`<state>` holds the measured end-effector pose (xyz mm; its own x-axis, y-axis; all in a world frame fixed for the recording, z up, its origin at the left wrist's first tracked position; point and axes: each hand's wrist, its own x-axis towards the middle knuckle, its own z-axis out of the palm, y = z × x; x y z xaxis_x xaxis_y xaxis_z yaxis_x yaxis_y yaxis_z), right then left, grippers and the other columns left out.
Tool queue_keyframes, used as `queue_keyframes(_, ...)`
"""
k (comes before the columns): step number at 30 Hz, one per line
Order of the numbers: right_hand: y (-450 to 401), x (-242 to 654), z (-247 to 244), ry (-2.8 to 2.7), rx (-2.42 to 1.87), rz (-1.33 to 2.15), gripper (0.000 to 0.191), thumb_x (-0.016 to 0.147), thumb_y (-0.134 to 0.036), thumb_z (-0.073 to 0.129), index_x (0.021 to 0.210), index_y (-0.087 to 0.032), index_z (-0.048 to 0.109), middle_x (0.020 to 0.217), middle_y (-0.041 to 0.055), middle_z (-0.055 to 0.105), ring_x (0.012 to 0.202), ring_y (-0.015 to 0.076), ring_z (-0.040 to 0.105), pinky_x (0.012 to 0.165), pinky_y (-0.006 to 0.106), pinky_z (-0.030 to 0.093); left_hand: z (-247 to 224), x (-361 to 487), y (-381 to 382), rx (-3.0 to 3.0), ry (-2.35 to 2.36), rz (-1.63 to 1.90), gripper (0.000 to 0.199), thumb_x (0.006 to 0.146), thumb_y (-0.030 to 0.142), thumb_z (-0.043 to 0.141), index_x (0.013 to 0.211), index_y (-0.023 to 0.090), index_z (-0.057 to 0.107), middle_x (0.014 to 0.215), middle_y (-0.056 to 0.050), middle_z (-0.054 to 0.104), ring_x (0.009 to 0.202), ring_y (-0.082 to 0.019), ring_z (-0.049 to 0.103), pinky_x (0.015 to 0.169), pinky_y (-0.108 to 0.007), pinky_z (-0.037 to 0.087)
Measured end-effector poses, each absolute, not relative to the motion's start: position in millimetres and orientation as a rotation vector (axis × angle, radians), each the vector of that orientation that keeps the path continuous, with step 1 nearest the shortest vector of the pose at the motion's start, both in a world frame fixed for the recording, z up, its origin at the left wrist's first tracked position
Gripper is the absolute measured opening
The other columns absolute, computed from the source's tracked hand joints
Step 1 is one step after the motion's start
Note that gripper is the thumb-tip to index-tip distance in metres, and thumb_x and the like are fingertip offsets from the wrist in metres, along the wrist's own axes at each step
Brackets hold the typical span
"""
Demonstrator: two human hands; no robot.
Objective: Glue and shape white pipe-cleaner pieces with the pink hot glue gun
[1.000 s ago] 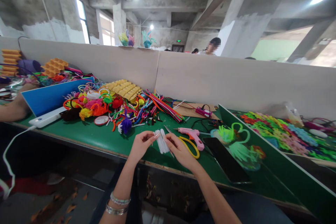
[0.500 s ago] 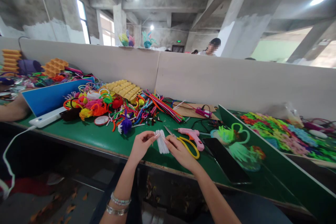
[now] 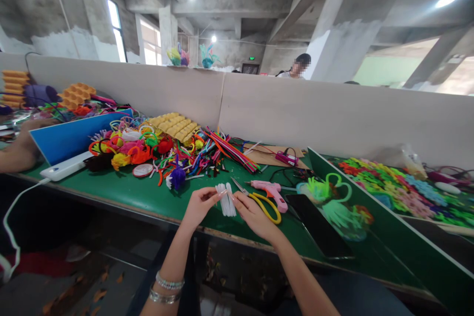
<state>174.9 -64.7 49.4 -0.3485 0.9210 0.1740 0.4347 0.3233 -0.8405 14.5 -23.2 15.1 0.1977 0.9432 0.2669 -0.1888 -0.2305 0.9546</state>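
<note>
Between my two hands is a small bundle of white pipe cleaners (image 3: 228, 206), folded into side-by-side strips, just over the table's front edge. My left hand (image 3: 200, 206) pinches its left side between thumb and fingers. On the other side, my right hand (image 3: 252, 211) grips the bundle with its fingertips. Right behind my right hand lie scissors with yellow handles (image 3: 269, 207), blades pointing away to the left. A pink glue gun (image 3: 272, 192) rests beside them, and a black phone (image 3: 316, 227) lies further right.
Colourful pipe cleaners (image 3: 237, 150) and fuzzy pieces (image 3: 137, 148) heap up at the back left. Green fuzzy figures (image 3: 336, 207) stand behind the phone. A low green divider (image 3: 388, 212) borders the right, a blue board (image 3: 79, 136) the left. Another person's arm (image 3: 22, 150) shows far left.
The white bundle's strips have shifted slightly between my fingers, and its top sits a little further left. Both my hands stay in nearly the same place.
</note>
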Motion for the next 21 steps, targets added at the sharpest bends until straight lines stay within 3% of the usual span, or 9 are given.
queue_keyframes(5, -64, 175, 49, -1.999, -1.199, 0.873, 0.029, 0.086, -0.043, 0.031, 0.07, -0.021, 0.039, 0.067, -0.0046, 0.036, 0.062, 0.0091, 0.036, 0.06, 0.021, 0.033, 15, 13, -22, 1.456, 0.83, 1.312, 0.022, 0.062, 0.032, 0.066, 0.063, 0.011, 0.063, 0.059, 0.002, 0.051, 0.053, -0.007, 0.041, 0.049, -0.019, 0.033)
queue_keyframes(11, -60, 175, 43, -2.108, -1.269, 0.694, 0.03, 0.086, -0.043, 0.031, 0.069, -0.02, 0.042, 0.068, -0.0036, 0.042, 0.064, 0.0105, 0.042, 0.062, 0.023, 0.035, 10, 7, -18, 1.522, 0.875, 1.162, 0.03, 0.065, 0.04, 0.061, 0.075, 0.011, 0.062, 0.058, 0.002, 0.053, 0.05, -0.008, 0.043, 0.049, -0.02, 0.034)
queue_keyframes(17, -57, 180, 38, -2.113, -1.471, 0.228, 0.026, 0.085, -0.041, 0.035, 0.083, -0.021, 0.052, 0.081, 0.0021, 0.055, 0.079, 0.0156, 0.049, 0.072, 0.029, 0.036, 14, -3, -26, 1.853, 1.466, 0.989, 0.025, 0.072, 0.041, 0.053, 0.077, 0.018, 0.06, 0.068, -0.002, 0.061, 0.061, -0.015, 0.055, 0.058, -0.026, 0.041)
queue_keyframes(21, -59, 181, 38, -2.129, -1.511, 0.1, 0.025, 0.082, -0.042, 0.04, 0.085, -0.022, 0.053, 0.081, 0.0023, 0.055, 0.079, 0.0165, 0.05, 0.072, 0.03, 0.037, 24, -10, -34, 2.094, 1.898, 0.953, 0.03, 0.077, 0.042, 0.048, 0.089, 0.015, 0.058, 0.086, -0.01, 0.061, 0.082, -0.024, 0.056, 0.07, -0.033, 0.042)
